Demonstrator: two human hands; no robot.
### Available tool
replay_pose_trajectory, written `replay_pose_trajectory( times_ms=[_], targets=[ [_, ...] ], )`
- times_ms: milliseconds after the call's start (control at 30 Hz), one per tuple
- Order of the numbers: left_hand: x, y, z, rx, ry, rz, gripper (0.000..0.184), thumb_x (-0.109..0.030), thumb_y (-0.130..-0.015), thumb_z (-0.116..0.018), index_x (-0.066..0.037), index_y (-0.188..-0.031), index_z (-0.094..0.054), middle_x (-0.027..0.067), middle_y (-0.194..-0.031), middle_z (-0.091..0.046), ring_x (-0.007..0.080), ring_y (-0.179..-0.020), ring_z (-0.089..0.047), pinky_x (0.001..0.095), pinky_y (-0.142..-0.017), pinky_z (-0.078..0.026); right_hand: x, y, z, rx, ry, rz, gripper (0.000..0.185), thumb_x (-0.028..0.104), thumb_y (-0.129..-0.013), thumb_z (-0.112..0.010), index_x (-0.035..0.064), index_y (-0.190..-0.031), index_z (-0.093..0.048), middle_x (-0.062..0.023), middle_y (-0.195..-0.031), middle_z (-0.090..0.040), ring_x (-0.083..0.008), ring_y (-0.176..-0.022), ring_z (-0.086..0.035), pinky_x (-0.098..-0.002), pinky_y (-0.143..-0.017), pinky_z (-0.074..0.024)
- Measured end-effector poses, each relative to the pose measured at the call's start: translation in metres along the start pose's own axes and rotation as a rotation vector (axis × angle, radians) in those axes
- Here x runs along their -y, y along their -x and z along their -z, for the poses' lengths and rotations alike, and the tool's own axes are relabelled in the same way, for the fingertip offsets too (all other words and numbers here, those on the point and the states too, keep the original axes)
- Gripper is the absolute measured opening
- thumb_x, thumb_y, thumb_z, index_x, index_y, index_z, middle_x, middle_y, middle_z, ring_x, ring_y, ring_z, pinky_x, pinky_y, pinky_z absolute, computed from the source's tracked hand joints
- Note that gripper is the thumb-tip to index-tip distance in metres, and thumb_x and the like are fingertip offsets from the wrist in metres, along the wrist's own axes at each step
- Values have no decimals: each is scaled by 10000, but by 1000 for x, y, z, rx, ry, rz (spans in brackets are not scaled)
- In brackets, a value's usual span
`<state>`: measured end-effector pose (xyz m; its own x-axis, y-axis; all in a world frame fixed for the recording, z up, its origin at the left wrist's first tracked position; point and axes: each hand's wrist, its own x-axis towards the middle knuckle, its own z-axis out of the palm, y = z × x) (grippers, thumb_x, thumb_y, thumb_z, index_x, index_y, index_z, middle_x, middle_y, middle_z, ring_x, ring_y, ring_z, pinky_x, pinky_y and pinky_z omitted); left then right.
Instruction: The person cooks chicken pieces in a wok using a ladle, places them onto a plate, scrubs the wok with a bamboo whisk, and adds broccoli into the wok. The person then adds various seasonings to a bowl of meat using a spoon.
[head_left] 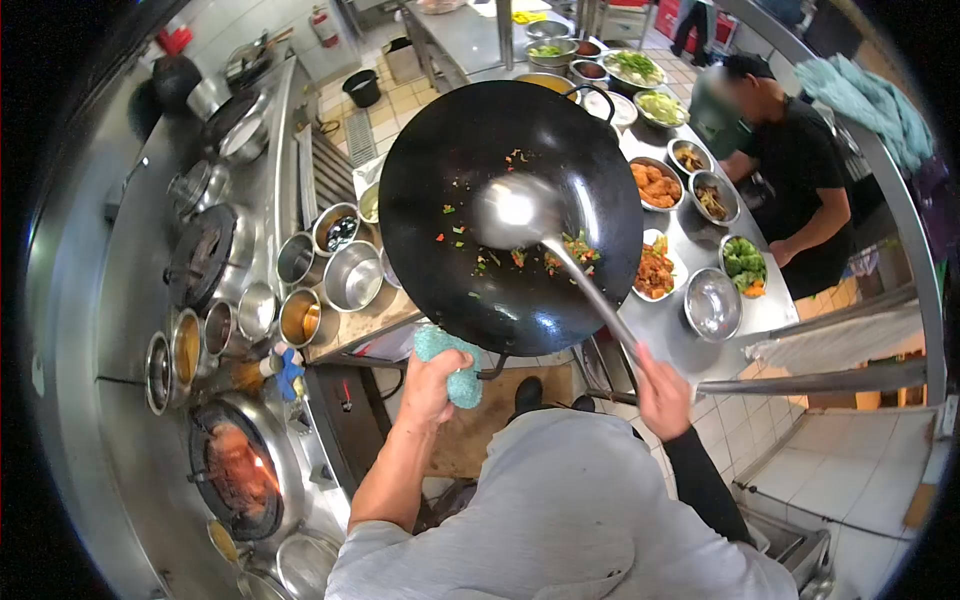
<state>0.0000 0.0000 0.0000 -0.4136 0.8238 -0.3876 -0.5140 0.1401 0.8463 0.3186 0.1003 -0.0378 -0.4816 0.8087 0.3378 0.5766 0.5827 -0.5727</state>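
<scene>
A large black wok (430, 260) is held tilted in front of me, with chopped red and green bits (575, 255) scattered over its inside. My left hand (432, 388) is closed around a green cloth (465, 385) at the wok's near loop handle (494, 370). My right hand (663, 390) grips the long handle of a steel ladle (515, 212). The ladle's bowl is over the middle of the wok; whether it touches the wok I cannot tell. To the wok's right, a white plate of reddish glazed food (655, 268) sits on the steel table.
On the steel table (765, 312) stand bowls of fried pieces (655, 185), greens (743, 265) and an empty metal bowl (713, 303). A co-worker (800, 175) stands behind it. At left, a flame burns in a stove burner (240, 470), near several metal pots (352, 277).
</scene>
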Motion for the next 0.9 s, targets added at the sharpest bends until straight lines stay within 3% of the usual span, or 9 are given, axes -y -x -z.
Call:
replay_pose_trajectory(
  times_ms=[67,100,200,333,467,567,633,767,900],
  targets=[
    [0,0,5,64,22,106,281,-75,-718,-662,-17,-992,-638,56,-847,-619,169,-773,-600,307,-659,-476,9,-3,-5,-39,45,51,465,56,-870,-674,145,-1326,-644,-84,-712,-566,-255,-553,-563,-395,-525,-468],
    [-23,-11,5,64,-46,20,252,-61,-727,-650,-24,-975,-633,45,-826,-611,160,-734,-592,305,-627,-471,-2,-7,-35,-105,15,62,475,49,-866,-673,148,-1329,-642,-85,-720,-575,-258,-560,-567,-391,-531,-475],
    [-14,-19,-18,72,23,-16,194,-4,-734,-618,-42,-925,-614,27,-765,-593,147,-626,-575,305,-543,-461,-60,56,14,-74,182,37,481,16,-863,-662,130,-1329,-640,-105,-746,-606,-270,-608,-592,-377,-559,-487],
    [-4,-29,-17,68,0,-4,177,-13,-730,-621,-41,-903,-596,39,-765,-585,160,-625,-576,320,-528,-475,-87,91,61,-73,279,-85,485,2,-866,-660,127,-1334,-637,-126,-765,-624,-283,-651,-618,-372,-582,-495],
    [1,-28,-40,72,-49,-16,239,-77,-729,-639,-28,-957,-588,70,-823,-598,194,-665,-594,341,-535,-506,-82,-9,24,-218,317,-2,557,58,-869,-658,215,-1399,-588,-83,-729,-554,-281,-589,-564,-404,-536,-474],
    [2,-20,-57,82,-53,-24,287,-71,-730,-636,-34,-1007,-573,69,-829,-596,191,-667,-591,342,-533,-495,-72,-46,7,-255,260,-79,472,139,-933,-638,223,-1394,-582,-109,-718,-549,-310,-597,-566,-421,-546,-467],
    [8,-21,-67,99,-13,-74,293,-64,-731,-635,-37,-1016,-570,66,-832,-595,187,-667,-587,337,-528,-484,-99,4,4,-164,289,-169,478,120,-934,-629,200,-1403,-577,-130,-737,-576,-321,-611,-586,-426,-579,-491],
    [35,-35,-71,56,49,-80,244,-49,-736,-632,-42,-975,-582,57,-820,-591,181,-660,-580,330,-529,-467,-101,138,26,-193,136,-227,482,80,-922,-623,135,-1399,-582,-146,-789,-630,-299,-642,-613,-396,-595,-509],
    [31,-37,-92,53,24,-48,166,-37,-744,-625,-58,-899,-570,38,-776,-575,165,-630,-567,323,-526,-453,-75,107,41,-146,178,-246,462,104,-913,-644,144,-1372,-607,-106,-745,-600,-273,-620,-599,-387,-562,-496]
  ],
)
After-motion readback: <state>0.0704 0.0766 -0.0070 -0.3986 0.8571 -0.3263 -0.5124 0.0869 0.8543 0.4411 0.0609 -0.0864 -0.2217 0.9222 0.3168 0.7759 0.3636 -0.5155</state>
